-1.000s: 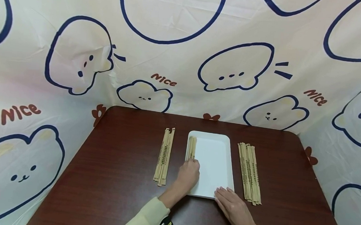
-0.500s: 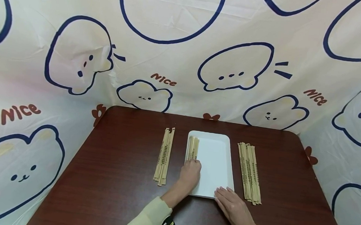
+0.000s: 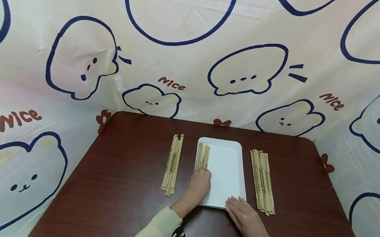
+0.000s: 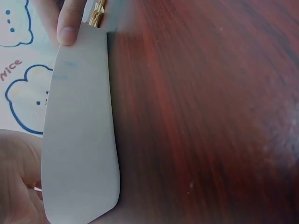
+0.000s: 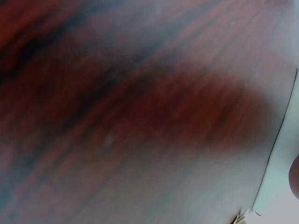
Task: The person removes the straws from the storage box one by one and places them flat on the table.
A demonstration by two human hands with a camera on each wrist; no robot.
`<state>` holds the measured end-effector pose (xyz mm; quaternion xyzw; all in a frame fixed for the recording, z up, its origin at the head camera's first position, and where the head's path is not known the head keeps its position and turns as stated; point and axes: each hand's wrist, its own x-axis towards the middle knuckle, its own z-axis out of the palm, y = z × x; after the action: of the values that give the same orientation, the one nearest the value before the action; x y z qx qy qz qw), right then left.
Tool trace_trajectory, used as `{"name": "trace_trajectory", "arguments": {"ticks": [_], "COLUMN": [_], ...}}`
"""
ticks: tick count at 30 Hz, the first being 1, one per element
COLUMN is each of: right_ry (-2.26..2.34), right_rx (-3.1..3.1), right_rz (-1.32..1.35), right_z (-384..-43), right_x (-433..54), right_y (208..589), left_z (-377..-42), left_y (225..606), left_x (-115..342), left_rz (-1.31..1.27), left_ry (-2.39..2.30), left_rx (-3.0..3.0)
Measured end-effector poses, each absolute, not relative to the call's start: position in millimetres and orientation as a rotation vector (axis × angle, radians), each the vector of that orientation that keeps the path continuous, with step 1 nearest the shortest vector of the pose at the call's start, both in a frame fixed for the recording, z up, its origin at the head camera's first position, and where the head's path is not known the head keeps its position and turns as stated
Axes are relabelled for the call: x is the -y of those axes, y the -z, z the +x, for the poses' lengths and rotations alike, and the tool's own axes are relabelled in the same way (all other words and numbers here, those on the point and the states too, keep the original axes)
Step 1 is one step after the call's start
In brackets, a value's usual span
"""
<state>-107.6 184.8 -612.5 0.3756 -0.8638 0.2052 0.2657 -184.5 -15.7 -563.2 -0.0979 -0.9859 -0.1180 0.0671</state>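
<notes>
In the head view, a white rectangular tray lies on the table. Several paper-wrapped chopsticks lie lengthwise along its left side. My left hand, fingers curled, holds them at their near part and hides their lower ends. My right hand rests with straight fingers on the tray's near right corner. From the left wrist, the tray's outer wall fills the middle, with a fingertip of my right hand on its rim and part of my left hand at lower left.
Left of the tray lies a small bundle of wrapped chopsticks. A wider bundle of wrapped chopsticks lies on the right, close to my right hand. The dark brown table meets a cartoon-printed cloth at the back and sides.
My left hand has shifted slightly right over the tray, and the strip of chopsticks showing there has become wider. My right hand and both outer bundles have stayed in place.
</notes>
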Motion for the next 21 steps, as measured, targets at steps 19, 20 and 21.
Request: {"name": "trace_trajectory", "arguments": {"ticks": [19,20,21], "right_ry": [-0.521,-0.517,-0.514], "right_rx": [2.303,2.301,2.301], "right_rz": [1.030,1.032,1.032], "right_z": [-108.7,-108.8,-109.0], "right_x": [-184.7,-184.7,-184.7], "right_y": [612.9,612.8,612.8], "left_z": [-185.1,-185.6,-186.0], "left_y": [561.5,561.5,561.5], "left_x": [12.4,12.8,13.2], "left_rz": [-0.229,-0.231,-0.233], "left_ry": [0.373,0.394,0.415], "left_rx": [2.986,2.976,2.965]}}
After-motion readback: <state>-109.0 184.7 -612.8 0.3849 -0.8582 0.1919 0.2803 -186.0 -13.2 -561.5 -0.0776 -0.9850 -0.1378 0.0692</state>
